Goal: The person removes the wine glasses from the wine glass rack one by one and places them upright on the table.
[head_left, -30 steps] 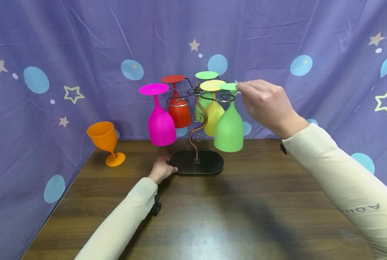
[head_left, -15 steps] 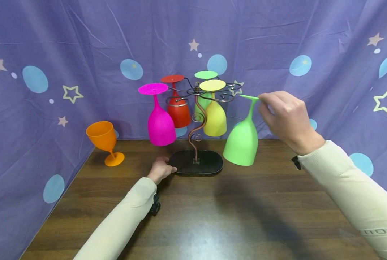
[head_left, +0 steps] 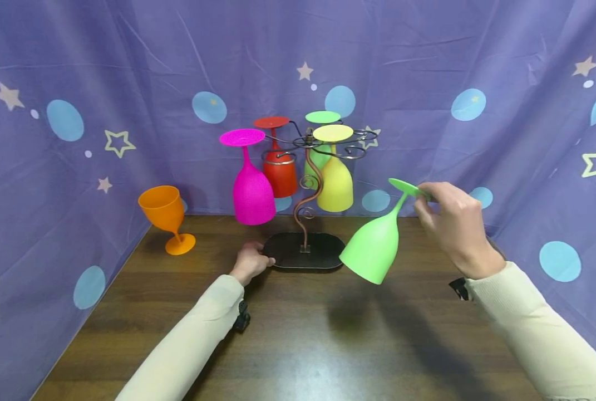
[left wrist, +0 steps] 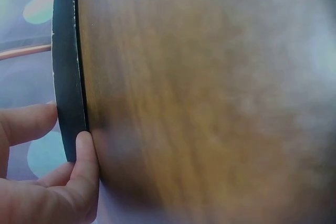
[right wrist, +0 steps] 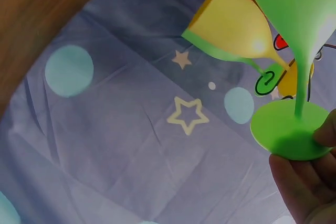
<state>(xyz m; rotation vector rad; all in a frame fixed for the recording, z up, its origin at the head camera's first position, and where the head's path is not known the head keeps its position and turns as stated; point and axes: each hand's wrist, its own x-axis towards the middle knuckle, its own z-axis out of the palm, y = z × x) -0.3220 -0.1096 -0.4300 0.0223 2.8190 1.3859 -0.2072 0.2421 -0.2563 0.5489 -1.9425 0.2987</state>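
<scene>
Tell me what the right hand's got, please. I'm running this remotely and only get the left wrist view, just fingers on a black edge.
Observer: The right hand pinches a green goblet by its foot, bowl hanging down at a tilt.
Operator: Okay. Is any goblet standing on the table?
Observer: Yes, the head view shows an orange goblet there, mouth up, to the left of the rack.

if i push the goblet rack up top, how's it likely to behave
The goblet rack could tip if shoved hard: its upside-down goblets hang high on one slim post. The flat base should resist gentle pushes. Goblets, hung by their feet, might sway.
</scene>
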